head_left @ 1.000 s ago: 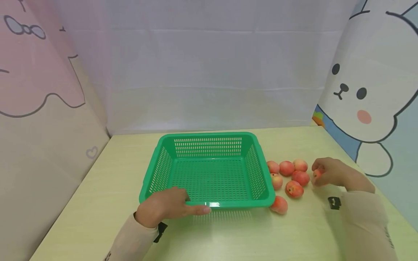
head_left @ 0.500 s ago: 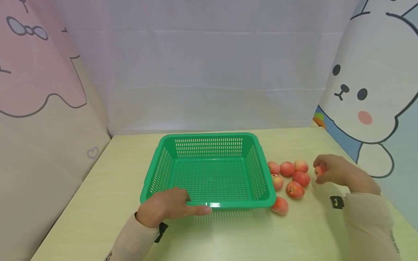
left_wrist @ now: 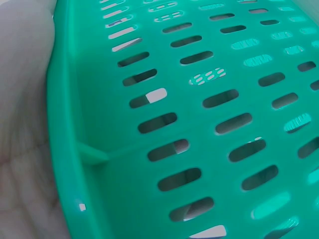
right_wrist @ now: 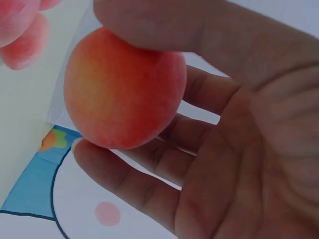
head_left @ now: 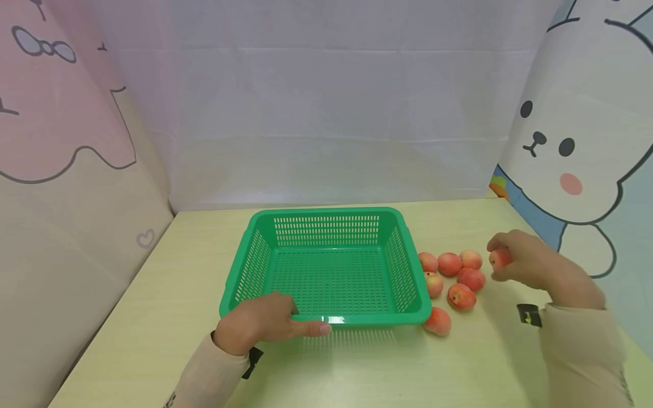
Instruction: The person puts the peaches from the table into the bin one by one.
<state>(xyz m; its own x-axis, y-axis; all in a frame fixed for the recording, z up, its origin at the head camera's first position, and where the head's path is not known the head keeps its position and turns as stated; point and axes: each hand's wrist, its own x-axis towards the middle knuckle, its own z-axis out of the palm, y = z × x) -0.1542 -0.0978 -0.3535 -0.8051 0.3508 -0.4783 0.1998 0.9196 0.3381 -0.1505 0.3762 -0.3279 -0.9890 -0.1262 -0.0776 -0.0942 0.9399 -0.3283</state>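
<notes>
My right hand holds a red-and-yellow peach just above the table, to the right of the loose fruit. In the right wrist view, thumb and curled fingers are around this peach. A green plastic basket with slotted walls sits mid-table, with nothing in it. My left hand grips its near rim towards the left corner, fingers inside and thumb along the outside. The left wrist view shows the basket wall close up beside the palm; the fingertips are hidden there.
Several loose peaches lie between the basket and my right hand, among them a red peach and a nearer peach by the basket's front right corner. A white curtain hangs behind the pale table; printed cloths flank both sides.
My right hand has lifted the peach slightly up off the table, and more of the fruit now shows. The left hand and the basket stay in place.
</notes>
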